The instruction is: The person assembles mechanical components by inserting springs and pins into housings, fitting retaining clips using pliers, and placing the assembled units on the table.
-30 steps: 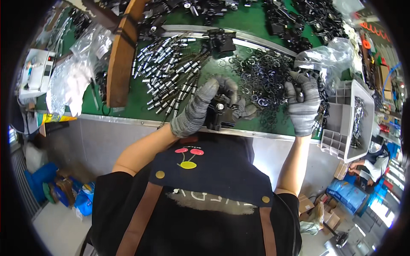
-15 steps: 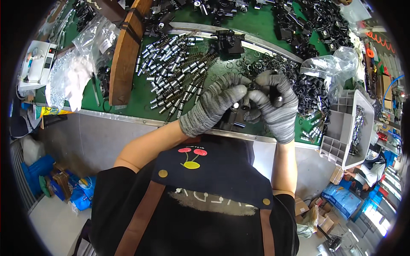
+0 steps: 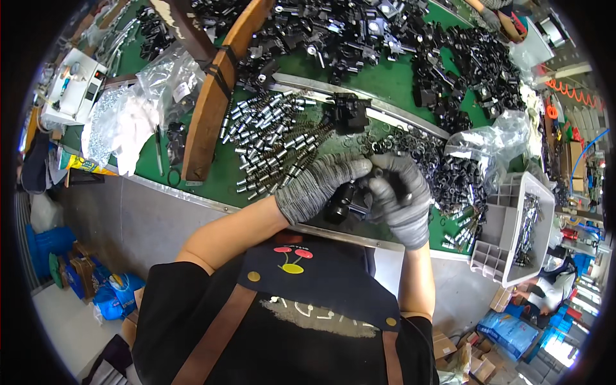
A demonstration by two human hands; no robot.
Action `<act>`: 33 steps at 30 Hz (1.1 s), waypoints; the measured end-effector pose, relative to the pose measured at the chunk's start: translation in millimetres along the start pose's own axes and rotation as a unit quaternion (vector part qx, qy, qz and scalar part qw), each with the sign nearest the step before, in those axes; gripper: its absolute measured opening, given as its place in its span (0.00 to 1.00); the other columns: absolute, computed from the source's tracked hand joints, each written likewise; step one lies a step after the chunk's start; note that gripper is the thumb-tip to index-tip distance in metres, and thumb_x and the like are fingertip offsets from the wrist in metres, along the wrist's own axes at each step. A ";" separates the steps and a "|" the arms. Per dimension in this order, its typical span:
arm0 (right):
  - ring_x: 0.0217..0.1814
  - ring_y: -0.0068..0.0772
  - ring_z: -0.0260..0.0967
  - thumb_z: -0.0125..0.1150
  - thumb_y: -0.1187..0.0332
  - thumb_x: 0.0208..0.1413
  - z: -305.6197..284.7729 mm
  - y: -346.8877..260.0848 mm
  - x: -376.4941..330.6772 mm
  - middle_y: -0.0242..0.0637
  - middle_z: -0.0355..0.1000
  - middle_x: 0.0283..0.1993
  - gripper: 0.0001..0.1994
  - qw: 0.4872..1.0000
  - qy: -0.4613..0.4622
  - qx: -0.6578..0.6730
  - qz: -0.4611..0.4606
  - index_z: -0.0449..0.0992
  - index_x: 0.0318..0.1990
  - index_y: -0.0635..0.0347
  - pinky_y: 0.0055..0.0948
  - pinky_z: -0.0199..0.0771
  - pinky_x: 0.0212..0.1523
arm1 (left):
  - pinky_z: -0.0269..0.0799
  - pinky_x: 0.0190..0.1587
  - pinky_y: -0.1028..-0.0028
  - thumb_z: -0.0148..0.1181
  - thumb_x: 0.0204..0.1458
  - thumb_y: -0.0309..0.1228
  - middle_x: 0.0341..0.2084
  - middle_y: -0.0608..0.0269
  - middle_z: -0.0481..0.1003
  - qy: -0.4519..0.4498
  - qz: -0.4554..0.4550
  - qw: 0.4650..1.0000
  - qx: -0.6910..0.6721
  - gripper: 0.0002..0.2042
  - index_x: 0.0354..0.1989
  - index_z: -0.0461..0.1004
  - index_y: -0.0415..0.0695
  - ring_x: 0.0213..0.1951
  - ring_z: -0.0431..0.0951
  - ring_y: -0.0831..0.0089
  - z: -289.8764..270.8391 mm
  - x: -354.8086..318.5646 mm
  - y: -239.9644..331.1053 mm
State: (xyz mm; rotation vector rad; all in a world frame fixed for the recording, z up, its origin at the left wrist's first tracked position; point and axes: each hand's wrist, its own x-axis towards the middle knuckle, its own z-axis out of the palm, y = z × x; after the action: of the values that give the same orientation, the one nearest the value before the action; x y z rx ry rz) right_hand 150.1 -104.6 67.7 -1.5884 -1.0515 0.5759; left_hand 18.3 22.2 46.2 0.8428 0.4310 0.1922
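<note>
Both my hands wear grey knit gloves and meet over the near edge of the green bench. My left hand (image 3: 321,185) is closed, its thumb and fingers pressed on a black cylindrical metal part (image 3: 340,204) that sticks out below them. Close beside it, my right hand (image 3: 407,199) is curled, its fingertips pinching a small dark piece (image 3: 378,173) against the left fingertips. The gloves hide much of both pieces. Silver pins with springs (image 3: 276,138) lie to the left, and small black rings (image 3: 414,147) lie just beyond the right hand. A black block-shaped assembly (image 3: 350,114) stands behind the hands.
A wooden board (image 3: 215,122) stands on the left, near clear plastic bags (image 3: 173,77). Many black metal parts (image 3: 359,35) cover the far bench behind a metal rail (image 3: 301,82). At right is a grey divided bin (image 3: 500,224) holding metal pins. A co-worker's hand (image 3: 491,18) shows far right.
The view has shifted, so the bench sits lower in the picture. My hands stay together, and the black cylindrical part now shows more plainly beneath the left fingers.
</note>
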 end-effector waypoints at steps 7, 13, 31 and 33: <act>0.39 0.26 0.73 0.71 0.71 0.54 -7.0 15.6 0.9 0.35 0.73 0.41 0.12 0.938 0.007 0.329 0.109 0.77 0.44 0.61 0.26 0.75 0.39 | 0.72 0.45 0.77 0.60 0.61 0.36 0.33 0.70 0.77 -0.004 0.017 1.000 0.022 0.11 0.45 0.77 0.43 0.39 0.75 0.81 -6.7 4.3 -11.1; 0.35 0.28 0.72 0.73 0.61 0.52 -15.7 -0.6 -2.6 0.36 0.72 0.42 0.16 0.983 0.110 0.120 0.090 0.77 0.43 0.61 0.29 0.76 0.37 | 0.72 0.50 0.72 0.58 0.61 0.45 0.43 0.64 0.76 -0.009 0.111 0.989 0.100 0.26 0.60 0.67 0.39 0.43 0.76 0.76 2.2 7.1 -10.9; 0.49 0.44 0.71 0.83 0.52 0.31 -22.6 -27.0 30.5 0.45 0.70 0.49 0.36 0.944 -0.241 -0.219 -0.057 0.77 0.49 0.61 0.37 0.74 0.50 | 0.64 0.63 0.67 0.65 0.54 0.43 0.59 0.57 0.66 -0.127 0.054 0.990 0.033 0.39 0.70 0.53 0.42 0.60 0.67 0.68 -10.6 6.2 -17.4; 0.49 0.43 0.71 0.83 0.51 0.31 -18.8 -23.1 26.2 0.44 0.70 0.49 0.37 0.951 -0.230 -0.201 -0.050 0.76 0.50 0.61 0.37 0.74 0.50 | 0.64 0.63 0.67 0.66 0.52 0.45 0.60 0.56 0.65 -0.100 0.111 0.989 0.016 0.42 0.70 0.52 0.42 0.60 0.67 0.68 -18.3 13.5 -26.1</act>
State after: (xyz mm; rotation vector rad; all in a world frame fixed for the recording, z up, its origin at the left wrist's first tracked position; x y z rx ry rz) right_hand 170.5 -91.5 99.0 -1.7798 -1.6747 0.7148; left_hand 22.2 22.0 11.8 0.9312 0.1508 0.3041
